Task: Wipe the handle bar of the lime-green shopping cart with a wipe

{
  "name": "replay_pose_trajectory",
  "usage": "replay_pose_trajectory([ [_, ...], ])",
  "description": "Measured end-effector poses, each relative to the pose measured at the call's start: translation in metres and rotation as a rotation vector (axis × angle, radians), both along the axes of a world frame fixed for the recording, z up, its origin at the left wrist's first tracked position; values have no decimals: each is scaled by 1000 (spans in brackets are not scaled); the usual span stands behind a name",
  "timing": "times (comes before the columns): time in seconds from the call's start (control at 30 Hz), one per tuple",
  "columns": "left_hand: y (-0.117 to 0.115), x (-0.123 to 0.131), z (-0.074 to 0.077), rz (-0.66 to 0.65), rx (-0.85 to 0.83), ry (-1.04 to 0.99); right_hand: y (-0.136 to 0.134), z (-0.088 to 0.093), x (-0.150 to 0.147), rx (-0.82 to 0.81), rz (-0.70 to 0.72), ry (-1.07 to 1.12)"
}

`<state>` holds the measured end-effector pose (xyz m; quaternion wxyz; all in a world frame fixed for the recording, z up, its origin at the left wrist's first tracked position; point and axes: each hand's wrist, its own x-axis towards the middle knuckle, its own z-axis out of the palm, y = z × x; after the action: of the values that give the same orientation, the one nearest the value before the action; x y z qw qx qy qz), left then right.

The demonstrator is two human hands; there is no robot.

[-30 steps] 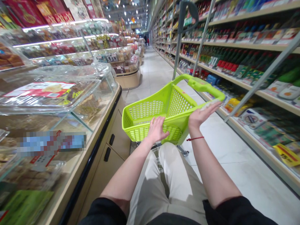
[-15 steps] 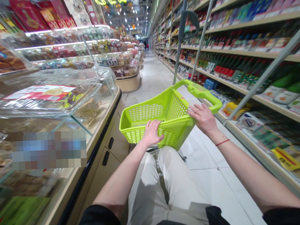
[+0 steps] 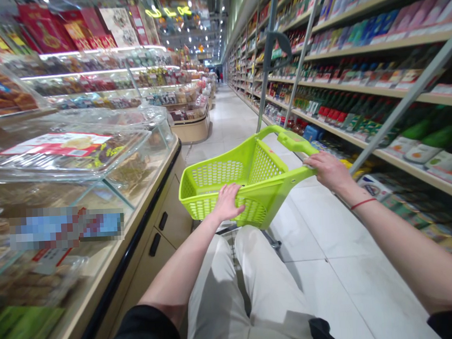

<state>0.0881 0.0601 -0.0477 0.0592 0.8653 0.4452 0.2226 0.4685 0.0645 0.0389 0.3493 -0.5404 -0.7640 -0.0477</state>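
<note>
Fingers (image 3: 312, 161) of my right hand (image 3: 333, 175) grasp the corner of the green cart's (image 3: 278, 199) handle (image 3: 297, 142); my left hand (image 3: 227, 203) rests over its near rim, clenched or loose I can't tell. It stands on pale floor tiles (image 3: 307, 228).

Cart basket (image 3: 283, 199): lime plastic, smooth, satin sheen, walls perforated. Cart handle (image 3: 295, 142): same green plastic, soft highlights. Caster (image 3: 276, 244) below: metal-look, material uncertain.

Worktop (image 3: 146, 190): beige wood-look along its right edge, smooth; black rail (image 3: 118, 264) on that edge is glossy. Doors (image 3: 178, 201) under it: matt wood-look; pulls (image 3: 163, 220) black, low sheen. Tray lid (image 3: 127, 139) near the worktop's far right corner: clear plastic, very glossy, slightly wrinkled. Label (image 3: 56, 145): paper-look, shiny under the plastic. Panels (image 3: 116, 194): clear, glass-look.

Floor (image 3: 321, 290): pale tile, smooth, mild gloss. Shelf post (image 3: 406, 105): grey metal, matt. Trousers (image 3: 267, 267): matt woven-look cloth, creased. Sleeve (image 3: 143, 328): black matt cloth.
</note>
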Motion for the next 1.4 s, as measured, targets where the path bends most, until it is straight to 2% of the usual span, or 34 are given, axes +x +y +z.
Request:
replay_pose_trajectory([
  [0.2, 6, 4, 0, -24, 12, 33, -1, -6, 16, 122, -32, -173],
  [0.37, 19, 6, 2, 2, 77, 156, -12, -9, 11, 224, -47, -257],
  [0.5, 30, 9, 10, 131, 80, 274, -22, -12, -11, 276, -129, -224],
  [0.63, 27, 16, 23, 284, 26, 274, -28, -13, -40, 288, -171, -151],
  [0.7, 19, 23, 31, 246, 32, 238, -30, -12, -55, 265, -146, -136],
  [0.87, -2, 53, 56, 12, 71, 75, -34, -7, -94, 212, 3, -103],
  [0.93, -5, 63, 64, -98, 75, -4, -33, -4, -112, 194, 79, -85],
  [1.0, -5, 67, 71, -135, 47, -86, -30, -2, -130, 177, 158, -77],
  [1.1, 1, 59, 77, -66, 21, -169, -23, 1, -151, 166, 278, -90],
  [1.2, 8, 39, 80, -41, 46, -195, -11, 3, -158, 169, 355, -108],
  [1.4, 13, -4, 80, 0, 35, -271, 11, 6, -140, 210, 317, -122],
])
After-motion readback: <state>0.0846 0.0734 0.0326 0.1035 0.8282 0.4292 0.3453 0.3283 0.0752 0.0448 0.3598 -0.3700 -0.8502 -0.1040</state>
